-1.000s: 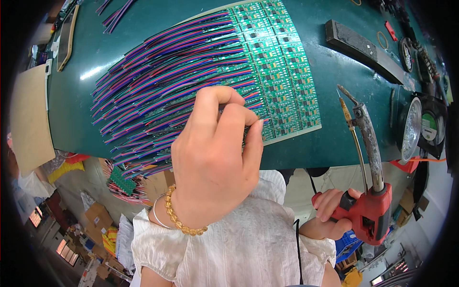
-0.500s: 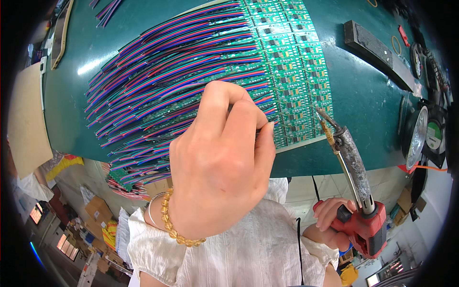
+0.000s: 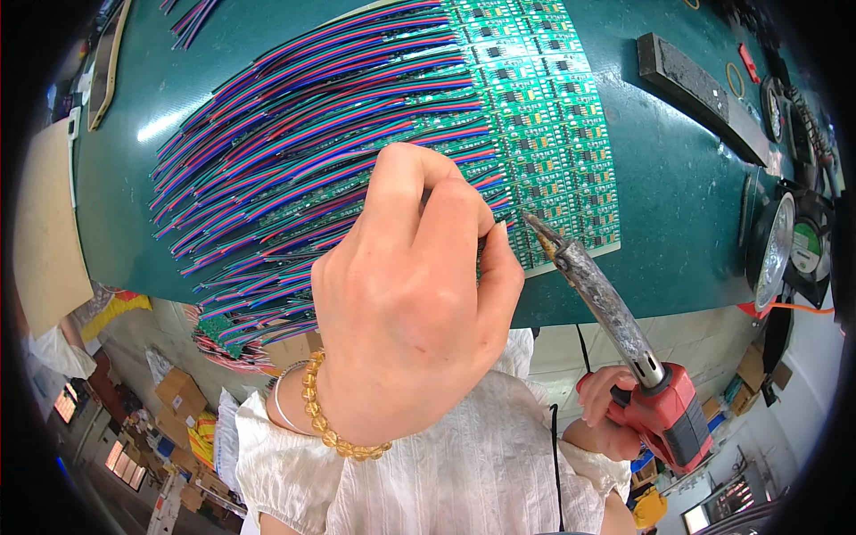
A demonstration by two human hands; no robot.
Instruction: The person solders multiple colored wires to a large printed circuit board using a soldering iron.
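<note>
A panel of small green circuit boards (image 3: 584, 134) lies on the table, its left part covered by rows of ribbon wires (image 3: 294, 134) in black, red, green and blue. My left hand (image 3: 410, 294) is over the panel's near part, fingers pinched on a ribbon wire whose length is mostly hidden beneath the hand. In my right hand (image 3: 604, 417) is a soldering iron (image 3: 611, 308) with a red and black handle. Its tip is over the boards, just right of my left fingertips; I cannot tell whether it touches.
On the green table (image 3: 673, 205), a dark rectangular bar (image 3: 700, 94) lies at the right. Beyond it are a round metal dish (image 3: 776, 250) and a solder spool (image 3: 807, 245). More loose wires (image 3: 192, 22) lie far left. A wired board stack (image 3: 227, 339) shows below the near left edge.
The soldering iron has swung left and its tip has come close to my left fingertips. My left hand stays pinched in nearly the same place. The view has shifted slightly.
</note>
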